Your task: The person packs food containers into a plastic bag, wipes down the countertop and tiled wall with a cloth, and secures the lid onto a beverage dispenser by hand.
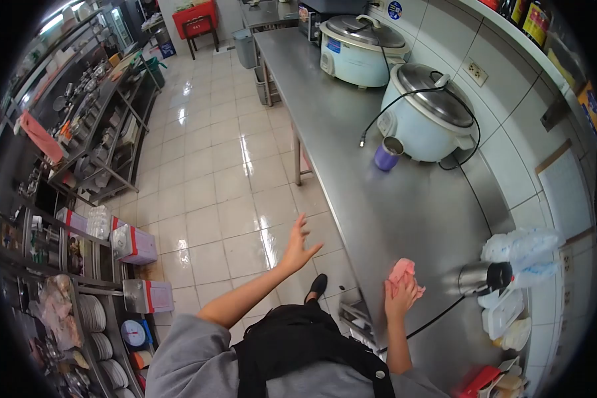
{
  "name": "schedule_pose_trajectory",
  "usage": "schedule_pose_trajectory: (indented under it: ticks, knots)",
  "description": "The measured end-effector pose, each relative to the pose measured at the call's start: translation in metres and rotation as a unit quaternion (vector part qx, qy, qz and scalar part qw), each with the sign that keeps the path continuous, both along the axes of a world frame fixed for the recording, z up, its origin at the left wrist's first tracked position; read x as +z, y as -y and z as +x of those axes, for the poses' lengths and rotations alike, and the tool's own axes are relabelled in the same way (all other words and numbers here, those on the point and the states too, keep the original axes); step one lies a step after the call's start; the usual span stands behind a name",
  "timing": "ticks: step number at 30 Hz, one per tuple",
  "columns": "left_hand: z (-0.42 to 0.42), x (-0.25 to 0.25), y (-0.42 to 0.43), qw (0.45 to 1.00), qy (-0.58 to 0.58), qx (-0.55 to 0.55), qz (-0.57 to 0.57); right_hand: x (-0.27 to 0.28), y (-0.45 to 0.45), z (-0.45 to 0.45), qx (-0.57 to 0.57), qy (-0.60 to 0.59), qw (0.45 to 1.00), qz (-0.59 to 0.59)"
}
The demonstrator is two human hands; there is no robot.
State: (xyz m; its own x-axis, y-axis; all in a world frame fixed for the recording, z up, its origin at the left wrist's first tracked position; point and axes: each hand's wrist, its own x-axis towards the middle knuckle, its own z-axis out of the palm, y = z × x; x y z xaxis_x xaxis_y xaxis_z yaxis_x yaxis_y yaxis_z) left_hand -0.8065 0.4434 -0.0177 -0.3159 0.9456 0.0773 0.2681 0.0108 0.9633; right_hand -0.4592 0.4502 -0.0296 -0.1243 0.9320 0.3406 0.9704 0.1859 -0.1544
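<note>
My right hand (402, 296) presses a crumpled pink cloth (402, 270) onto the steel counter (351, 192), near its front edge. My left hand (299, 247) hangs in the air over the tiled floor, left of the counter, its fingers spread and nothing in them. To the right of the cloth stands a metal kettle (469, 277) with a black top, and a black cord runs past my right wrist. Farther along the counter a purple cup (389, 154) stands beside a large rice cooker (426, 116) with a loose cord and plug.
A second rice cooker (361, 53) stands farther back. Plastic bags (521, 251) and clear containers (501, 315) line the wall side, with a red item (481, 381) at the near end. Left across the floor are racks of pans and plates (93, 315) and several square tins (139, 244).
</note>
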Motion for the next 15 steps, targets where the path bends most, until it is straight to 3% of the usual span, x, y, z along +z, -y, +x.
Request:
schedule_pose_trajectory:
  ticks: [3,5,6,7,8,10,12,14,15]
  knots:
    - [-0.046,-0.045,0.125,0.989,0.041,0.055,-0.129,-0.032,0.066,-0.035,0.018,0.026,0.999,-0.039]
    - [-0.079,-0.092,0.208,0.973,0.040,0.089,-0.211,-0.029,0.084,-0.070,0.113,-0.066,0.989,-0.066]
    - [-0.093,-0.113,0.250,0.962,0.037,0.110,-0.249,-0.040,0.084,-0.088,0.104,-0.286,0.941,-0.146]
    - [-0.102,-0.120,0.284,0.949,0.035,0.146,-0.276,-0.048,0.083,-0.100,0.088,-0.489,0.840,-0.217]
    - [-0.109,-0.127,0.317,0.935,0.035,0.184,-0.303,-0.040,0.083,-0.103,0.087,-0.483,0.843,-0.221]
    - [-0.130,-0.172,0.377,0.914,-0.017,0.235,-0.329,-0.010,0.072,-0.105,-0.017,-0.752,0.603,-0.266]
    - [-0.136,-0.167,0.400,0.889,0.055,0.292,-0.348,0.055,0.074,-0.095,-0.016,-0.750,0.624,-0.217]
    - [-0.143,-0.179,0.407,0.876,0.094,0.310,-0.357,0.056,0.053,-0.047,-0.011,-0.698,0.689,-0.196]
    - [-0.146,-0.181,0.398,0.881,0.104,0.308,-0.343,0.050,0.046,-0.025,-0.016,-0.694,0.691,-0.200]
